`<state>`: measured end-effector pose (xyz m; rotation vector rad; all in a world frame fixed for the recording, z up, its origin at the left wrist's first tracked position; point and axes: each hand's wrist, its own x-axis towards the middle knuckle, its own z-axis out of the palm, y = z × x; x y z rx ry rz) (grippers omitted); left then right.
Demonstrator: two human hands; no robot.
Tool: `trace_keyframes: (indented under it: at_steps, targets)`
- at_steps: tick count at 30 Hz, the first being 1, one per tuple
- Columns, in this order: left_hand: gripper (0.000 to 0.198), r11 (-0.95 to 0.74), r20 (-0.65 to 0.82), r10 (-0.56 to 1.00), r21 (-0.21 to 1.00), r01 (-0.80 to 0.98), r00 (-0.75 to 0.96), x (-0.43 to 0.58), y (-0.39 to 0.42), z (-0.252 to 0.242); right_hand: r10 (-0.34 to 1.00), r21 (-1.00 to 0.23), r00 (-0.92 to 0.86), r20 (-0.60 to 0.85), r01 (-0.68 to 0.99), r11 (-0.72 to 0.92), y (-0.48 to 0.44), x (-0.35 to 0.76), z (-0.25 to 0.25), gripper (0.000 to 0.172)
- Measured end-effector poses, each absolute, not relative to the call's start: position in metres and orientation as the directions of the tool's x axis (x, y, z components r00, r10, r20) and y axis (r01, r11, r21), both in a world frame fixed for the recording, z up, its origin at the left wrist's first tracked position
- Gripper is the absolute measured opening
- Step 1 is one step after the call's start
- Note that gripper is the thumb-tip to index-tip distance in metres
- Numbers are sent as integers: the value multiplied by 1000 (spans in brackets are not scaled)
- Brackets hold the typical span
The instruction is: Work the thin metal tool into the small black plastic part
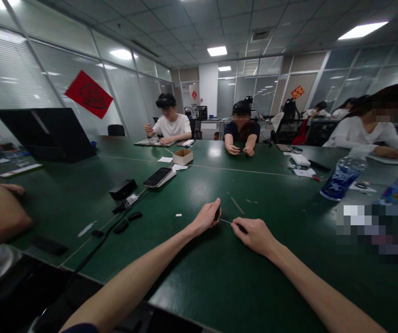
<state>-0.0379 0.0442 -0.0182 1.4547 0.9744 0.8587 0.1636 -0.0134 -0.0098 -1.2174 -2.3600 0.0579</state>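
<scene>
In the head view, my left hand [206, 217] is closed around a small black object [217, 213], mostly hidden by the fingers, a little above the green table [199, 273]. My right hand [257, 235] grips a thin screwdriver [225, 221] by its dark handle, which shows only partly under the fingers. Its slim metal shaft points left, and the tip reaches the black object or lies right beside it; I cannot tell whether they touch. Beyond the hands lies a thin grey strip [236, 205], and a small white scrap [178, 214] rests left of my left hand.
Left of centre are a phone [157, 177], a black box [123, 189], small black pieces [121, 226] and a dark cable [96, 252]. A small open carton [182, 157] stands farther back. Water bottles [342, 175] stand right. Several people sit around; a co-worker's arm [1, 208] is at left.
</scene>
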Motion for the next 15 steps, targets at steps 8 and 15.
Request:
trace_keyframes:
  at_steps: [8, 15]
  targets:
    - [56, -101, 26, 917, 981, 167, 399, -38, 41, -15, 786, -282, -474, 397, 752, 596, -15, 163, -7, 29]
    - [57, -196, 99, 932, 947, 256, 348, -35, 36, -13, 795, -252, -469, 385, 775, 580, -16, 162, -7, 33]
